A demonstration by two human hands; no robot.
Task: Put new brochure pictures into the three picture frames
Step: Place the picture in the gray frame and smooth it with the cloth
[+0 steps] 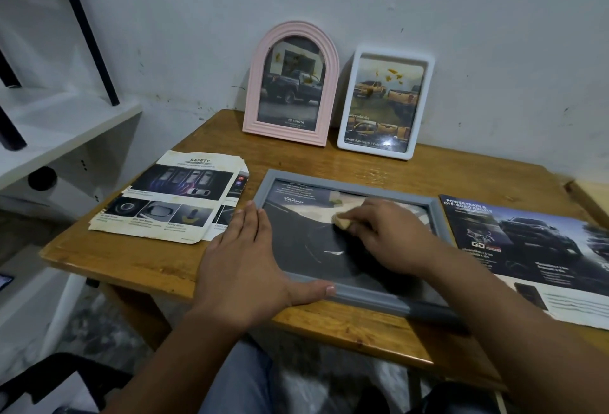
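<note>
Your left hand [242,265] lies flat, fingers straight, on the near-left corner of the flat grey rectangular picture frame [349,295] on the glossy wooden tabletop [138,258]. Your right hand [389,235] has its grip pinched on a small tan lump [342,223] against the smooth glass.

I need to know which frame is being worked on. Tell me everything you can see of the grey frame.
The grey frame is rectangular, plastic-looking, lying flat, face up, on the wooden table near its front edge. It holds a dark brochure picture. The left hand rests flat on its left border; the right hand pinches a small tan object against the picture.
</note>
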